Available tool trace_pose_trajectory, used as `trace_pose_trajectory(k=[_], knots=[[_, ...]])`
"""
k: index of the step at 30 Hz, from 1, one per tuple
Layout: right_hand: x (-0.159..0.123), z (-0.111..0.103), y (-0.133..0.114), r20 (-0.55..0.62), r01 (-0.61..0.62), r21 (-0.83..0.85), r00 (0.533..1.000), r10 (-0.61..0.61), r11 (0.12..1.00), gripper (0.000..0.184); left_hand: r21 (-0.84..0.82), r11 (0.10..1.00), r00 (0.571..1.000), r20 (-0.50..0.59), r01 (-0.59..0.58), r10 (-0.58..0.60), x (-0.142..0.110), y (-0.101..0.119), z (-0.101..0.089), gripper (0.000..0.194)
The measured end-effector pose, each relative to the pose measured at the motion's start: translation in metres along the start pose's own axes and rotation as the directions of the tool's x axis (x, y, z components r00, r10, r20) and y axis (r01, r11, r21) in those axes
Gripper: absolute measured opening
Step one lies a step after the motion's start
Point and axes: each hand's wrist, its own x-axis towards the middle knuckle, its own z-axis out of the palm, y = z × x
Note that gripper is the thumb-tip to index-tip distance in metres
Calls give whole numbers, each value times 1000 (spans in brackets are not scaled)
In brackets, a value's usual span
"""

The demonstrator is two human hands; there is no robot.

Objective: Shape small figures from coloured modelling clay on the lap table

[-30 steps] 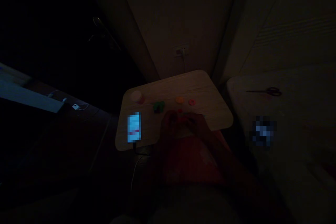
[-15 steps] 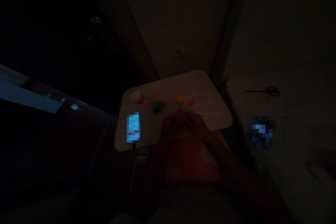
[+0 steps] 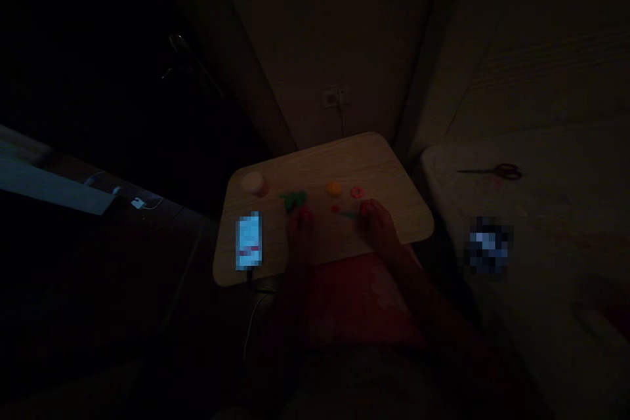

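The scene is very dark. My left hand (image 3: 300,230) is closed around a red lump (image 3: 306,213), just in front of a green leafy-looking piece (image 3: 295,199). On the right, my right hand (image 3: 380,226) grips another red lump (image 3: 367,208). A thin blue-green stick (image 3: 350,214) points left from beside that hand; its right end is hidden. Between the hands lies a small red disc (image 3: 335,209). Behind it are an orange rounded piece (image 3: 333,189) and a pink-red ring-like piece (image 3: 357,192).
A small wooden table (image 3: 339,151) carries these pieces, a lidded tub (image 3: 254,184) and a lit, blurred phone (image 3: 249,241) with a cable. To the right, scissors (image 3: 492,172) and a blurred object (image 3: 488,246) lie on a pale surface. A wall socket (image 3: 335,97) is behind.
My hands were together at the table's front middle around a red piece. They have moved apart, left and right, each with red in it. The stick's left part now shows.
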Motion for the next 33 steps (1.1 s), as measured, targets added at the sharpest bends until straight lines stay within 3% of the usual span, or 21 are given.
trace_pose_trajectory(k=[2,5,8,10,14,17,20,23,28,33], knots=[[-2,0,-2,-16,-3,-13,1000,3,1000,49,124,988,996,39,-89,84,-1,2,-2,36],[-3,1,-5,14,45,-45,999,-45,998,45,259,932,954,225,-254,198,-6,8,1,26],[-2,-1,-3,-8,-10,95,1000,11,995,45,406,848,934,250,-342,257,-11,11,4,26],[0,-4,-1,-6,-22,169,1000,23,985,44,487,799,931,268,-353,248,-12,9,4,28],[1,-6,1,15,28,104,999,-30,994,38,603,697,914,353,-387,201,-14,8,3,27],[0,-3,3,-3,19,130,1000,-19,991,36,654,646,914,356,-393,196,-16,14,3,26],[-1,0,5,-29,-1,198,1000,6,980,30,666,641,921,331,-382,205,-17,21,4,23],[-1,1,3,16,-7,163,1000,4,987,27,668,640,922,325,-381,210,-16,25,4,20],[-1,-1,-3,24,17,123,1000,-20,992,21,684,634,932,293,-361,215,-15,21,3,18],[-1,0,-1,10,19,110,1000,-20,994,20,636,656,913,314,-406,261,-15,17,3,15]])
